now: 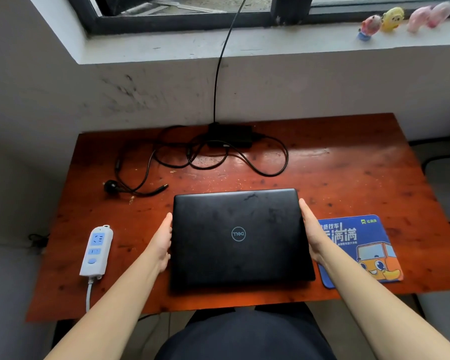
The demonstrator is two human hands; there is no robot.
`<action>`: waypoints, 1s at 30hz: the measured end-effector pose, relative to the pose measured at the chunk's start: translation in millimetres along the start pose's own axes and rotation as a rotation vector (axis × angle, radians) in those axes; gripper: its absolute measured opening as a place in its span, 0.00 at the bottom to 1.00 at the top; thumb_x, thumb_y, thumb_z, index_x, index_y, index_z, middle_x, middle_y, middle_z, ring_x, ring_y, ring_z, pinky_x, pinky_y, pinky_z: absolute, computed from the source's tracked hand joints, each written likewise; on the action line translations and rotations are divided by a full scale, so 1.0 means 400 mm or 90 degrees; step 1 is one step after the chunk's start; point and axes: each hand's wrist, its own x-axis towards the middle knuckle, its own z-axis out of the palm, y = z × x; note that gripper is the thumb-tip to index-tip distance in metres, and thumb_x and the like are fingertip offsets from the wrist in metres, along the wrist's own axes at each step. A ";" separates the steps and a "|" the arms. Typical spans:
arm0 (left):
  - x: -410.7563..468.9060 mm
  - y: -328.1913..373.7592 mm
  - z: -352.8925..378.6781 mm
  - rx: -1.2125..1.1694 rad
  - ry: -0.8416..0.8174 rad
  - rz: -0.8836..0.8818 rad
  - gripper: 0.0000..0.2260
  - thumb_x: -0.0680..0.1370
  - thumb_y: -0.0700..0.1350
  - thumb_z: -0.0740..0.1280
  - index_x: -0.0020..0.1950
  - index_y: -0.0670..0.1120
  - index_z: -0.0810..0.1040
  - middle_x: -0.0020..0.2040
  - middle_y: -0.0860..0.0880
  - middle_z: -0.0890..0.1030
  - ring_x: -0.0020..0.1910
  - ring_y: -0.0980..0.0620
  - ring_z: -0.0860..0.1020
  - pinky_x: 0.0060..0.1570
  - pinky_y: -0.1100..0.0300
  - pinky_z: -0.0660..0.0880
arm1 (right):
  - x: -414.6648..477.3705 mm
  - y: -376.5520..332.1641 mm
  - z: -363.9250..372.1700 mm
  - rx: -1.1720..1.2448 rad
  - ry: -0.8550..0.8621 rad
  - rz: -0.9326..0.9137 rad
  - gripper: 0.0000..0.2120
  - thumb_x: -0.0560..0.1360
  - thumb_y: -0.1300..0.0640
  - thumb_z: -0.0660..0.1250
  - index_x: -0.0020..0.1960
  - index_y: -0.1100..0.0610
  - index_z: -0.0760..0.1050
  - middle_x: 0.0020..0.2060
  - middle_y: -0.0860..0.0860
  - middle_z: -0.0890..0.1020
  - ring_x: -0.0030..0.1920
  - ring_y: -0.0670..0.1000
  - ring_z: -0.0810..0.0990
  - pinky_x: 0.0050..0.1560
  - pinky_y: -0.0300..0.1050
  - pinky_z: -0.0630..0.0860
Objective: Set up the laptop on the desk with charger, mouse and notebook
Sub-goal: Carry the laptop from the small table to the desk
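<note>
A closed black laptop (240, 237) lies flat at the front middle of the red-brown wooden desk (348, 172). My left hand (163, 242) presses flat against its left edge and my right hand (311, 232) against its right edge, so both hold it by the sides. Behind it at the desk's back lies the black charger brick (230, 136) with its tangled cable (244, 157); the barrel tip (163, 188) and the wall plug (111, 187) rest at the left. No mouse or notebook is in view.
A white power strip (96, 252) lies at the front left, its cord hanging off the edge. A blue mouse pad (366, 250) with a cartoon van sits right of the laptop. A black cable (218, 74) runs up the wall to the window. Small toy figures (390, 19) stand on the sill.
</note>
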 end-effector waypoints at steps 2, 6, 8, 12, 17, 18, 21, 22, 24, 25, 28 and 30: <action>-0.008 -0.007 0.004 -0.018 -0.009 0.004 0.32 0.81 0.65 0.52 0.78 0.45 0.61 0.76 0.46 0.67 0.75 0.44 0.63 0.70 0.46 0.61 | -0.003 0.014 0.003 -0.001 0.012 -0.002 0.48 0.56 0.15 0.62 0.64 0.45 0.80 0.61 0.46 0.83 0.64 0.51 0.78 0.73 0.56 0.67; -0.007 -0.024 0.014 0.000 0.000 0.025 0.31 0.81 0.66 0.52 0.76 0.47 0.66 0.71 0.51 0.72 0.70 0.47 0.69 0.55 0.52 0.64 | -0.001 0.030 0.002 -0.071 0.045 -0.006 0.53 0.62 0.17 0.58 0.80 0.45 0.60 0.77 0.46 0.66 0.77 0.53 0.64 0.78 0.60 0.57; 0.002 -0.043 0.007 0.035 0.010 0.048 0.30 0.80 0.67 0.52 0.75 0.50 0.67 0.72 0.50 0.72 0.68 0.50 0.70 0.61 0.53 0.64 | -0.002 0.041 0.000 -0.196 0.087 -0.041 0.51 0.67 0.20 0.55 0.82 0.48 0.53 0.81 0.48 0.58 0.80 0.54 0.56 0.79 0.59 0.52; 0.008 -0.091 -0.004 0.084 0.028 0.113 0.33 0.79 0.66 0.57 0.78 0.50 0.62 0.77 0.50 0.66 0.75 0.48 0.65 0.74 0.45 0.61 | -0.014 0.088 0.014 -0.504 0.136 -0.103 0.46 0.75 0.26 0.55 0.82 0.50 0.48 0.82 0.54 0.45 0.81 0.57 0.49 0.78 0.58 0.52; 0.000 -0.108 0.002 0.157 0.049 0.171 0.33 0.79 0.63 0.61 0.79 0.47 0.60 0.79 0.49 0.62 0.77 0.49 0.60 0.76 0.49 0.57 | -0.021 0.104 0.023 -0.610 0.120 -0.102 0.47 0.73 0.25 0.58 0.82 0.46 0.46 0.81 0.57 0.39 0.81 0.61 0.47 0.78 0.61 0.54; -0.003 -0.111 0.003 0.155 0.047 0.175 0.33 0.79 0.63 0.61 0.79 0.47 0.61 0.79 0.49 0.62 0.77 0.49 0.60 0.76 0.49 0.57 | -0.025 0.105 0.022 -0.626 0.111 -0.098 0.47 0.72 0.25 0.59 0.82 0.45 0.45 0.81 0.58 0.38 0.81 0.62 0.46 0.78 0.61 0.53; -0.015 -0.110 0.012 0.123 0.059 0.177 0.32 0.80 0.63 0.60 0.79 0.47 0.62 0.78 0.48 0.63 0.76 0.48 0.62 0.75 0.48 0.59 | -0.016 0.080 0.023 -0.684 0.086 -0.105 0.48 0.72 0.25 0.59 0.82 0.45 0.43 0.80 0.61 0.37 0.80 0.64 0.42 0.79 0.60 0.49; -0.019 -0.108 0.014 0.112 0.066 0.174 0.32 0.80 0.63 0.60 0.78 0.47 0.62 0.78 0.48 0.64 0.76 0.48 0.62 0.75 0.48 0.59 | -0.009 0.064 0.026 -0.719 0.084 -0.121 0.48 0.73 0.25 0.58 0.82 0.46 0.42 0.80 0.61 0.37 0.80 0.64 0.42 0.79 0.59 0.48; -0.034 -0.104 0.022 0.093 0.082 0.161 0.32 0.79 0.63 0.60 0.78 0.48 0.63 0.77 0.49 0.65 0.75 0.47 0.64 0.74 0.47 0.61 | -0.003 0.029 0.034 -0.787 0.078 -0.169 0.47 0.75 0.27 0.57 0.82 0.47 0.42 0.80 0.60 0.38 0.81 0.63 0.42 0.79 0.58 0.48; -0.046 -0.102 0.029 0.091 0.088 0.153 0.32 0.79 0.64 0.60 0.78 0.49 0.63 0.77 0.49 0.65 0.75 0.48 0.64 0.74 0.48 0.61 | 0.001 0.011 0.038 -0.804 0.069 -0.192 0.46 0.75 0.27 0.57 0.82 0.48 0.42 0.81 0.60 0.38 0.81 0.62 0.42 0.79 0.58 0.49; -0.073 -0.105 0.042 0.126 0.067 0.130 0.32 0.78 0.65 0.61 0.78 0.51 0.63 0.77 0.52 0.65 0.75 0.50 0.63 0.74 0.48 0.61 | 0.008 -0.008 0.066 -0.803 0.035 -0.267 0.45 0.76 0.30 0.58 0.82 0.48 0.42 0.81 0.60 0.40 0.81 0.60 0.42 0.79 0.58 0.50; -0.074 -0.117 0.055 0.175 0.061 0.131 0.32 0.78 0.65 0.61 0.78 0.51 0.63 0.77 0.53 0.64 0.75 0.51 0.62 0.74 0.51 0.59 | 0.027 -0.008 0.090 -0.798 0.017 -0.351 0.44 0.77 0.31 0.59 0.82 0.48 0.42 0.81 0.61 0.41 0.81 0.60 0.42 0.79 0.57 0.49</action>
